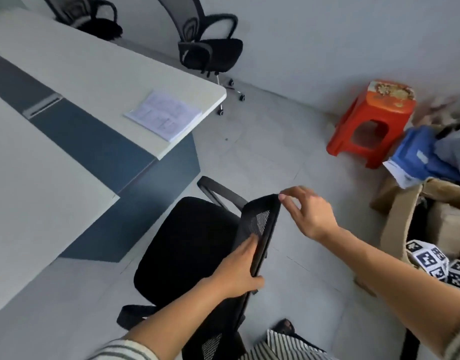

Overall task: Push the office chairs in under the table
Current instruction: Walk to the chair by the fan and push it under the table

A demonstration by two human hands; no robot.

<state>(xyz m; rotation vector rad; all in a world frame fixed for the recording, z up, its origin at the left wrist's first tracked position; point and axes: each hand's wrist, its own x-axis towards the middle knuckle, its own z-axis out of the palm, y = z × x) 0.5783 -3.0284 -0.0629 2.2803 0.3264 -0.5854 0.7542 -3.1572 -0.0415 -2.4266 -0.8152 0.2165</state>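
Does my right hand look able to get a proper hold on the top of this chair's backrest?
Probably yes. The right hand sits at the top corner of the backrest, a fingertip touching it, nothing between. The left hand grips the edge lower down, leaving the top free.

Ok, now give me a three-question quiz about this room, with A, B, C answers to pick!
1. Where is the stack of papers? A on the table's corner B on the red stool C on a chair seat
2. How many black office chairs show? A one B three C five
3. What is the left hand doing? A hanging free B gripping the nearest chair's backrest C holding papers
A: papers lie by the table's rounded corner. B: one near, two beyond the table. B: thumb and fingers clamp the backrest's edge.
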